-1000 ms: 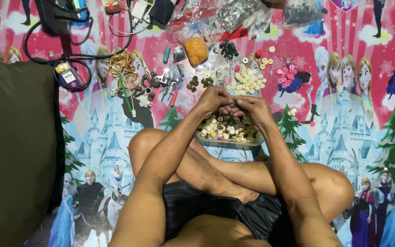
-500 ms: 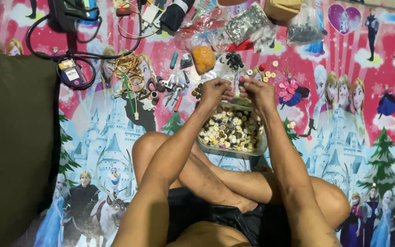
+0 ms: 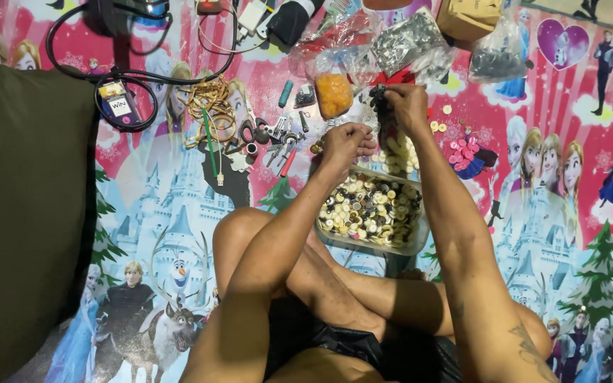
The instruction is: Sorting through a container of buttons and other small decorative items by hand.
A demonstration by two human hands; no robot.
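Observation:
I sit cross-legged on a colourful cartoon-print mat. In front of my knees stands a clear plastic tray (image 3: 415, 241) full of small cream and dark round pieces. My left hand (image 3: 344, 142) hovers in a loose fist just beyond the tray's far edge; what it holds is too small to tell. My right hand (image 3: 406, 103) reaches further out and pinches something among a small pile of dark pieces (image 3: 379, 98). Loose cream pieces (image 3: 396, 154) lie on the mat between my hands.
A bag of orange pieces (image 3: 334, 94), clear bags of grey parts (image 3: 407, 44), a cardboard box (image 3: 468, 15), pink pieces (image 3: 464, 150), scissors and small tools (image 3: 271, 135), rubber bands (image 3: 211, 103) and black cables (image 3: 118, 71) lie beyond. A dark green cushion (image 3: 15, 213) fills the left.
My hands were together over the tray's far edge; now they have separated. The right hand has reached forward to the dark pile, and the left stays closed near the tray.

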